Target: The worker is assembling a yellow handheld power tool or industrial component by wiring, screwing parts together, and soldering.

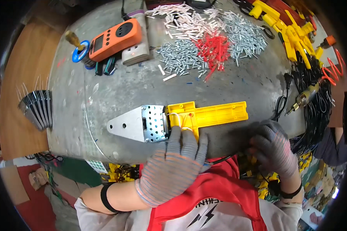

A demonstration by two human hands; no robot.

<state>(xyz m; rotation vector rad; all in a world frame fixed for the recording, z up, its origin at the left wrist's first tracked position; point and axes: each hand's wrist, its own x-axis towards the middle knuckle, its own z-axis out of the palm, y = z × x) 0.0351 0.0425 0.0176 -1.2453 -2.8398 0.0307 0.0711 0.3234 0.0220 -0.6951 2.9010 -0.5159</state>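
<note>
Near the table's front edge lies a pipe welding tool. Its flat triangular metal plate [128,125] points left and joins a perforated metal guard [155,120]. A yellow plastic handle shell [221,113] extends right, its hollow inside facing up, with white wires [176,115] in its wide part. My left hand [177,165], in a striped grey glove, lays its stretched fingers over the shell's near side; its thumb is hidden. Apart from the tool, my right hand [273,148], gloved alike, curls its fingers at the table edge; what they hold is hidden. A dark cord [223,158] runs between the hands.
Piles of screws [181,57], red pieces [214,50] and white sleeves [189,21] lie at the back. An orange meter [115,38] sits left, beside a solder spool [82,54]. Yellow shells [293,32], a power screwdriver [306,96] and black cords [316,111] crowd the right.
</note>
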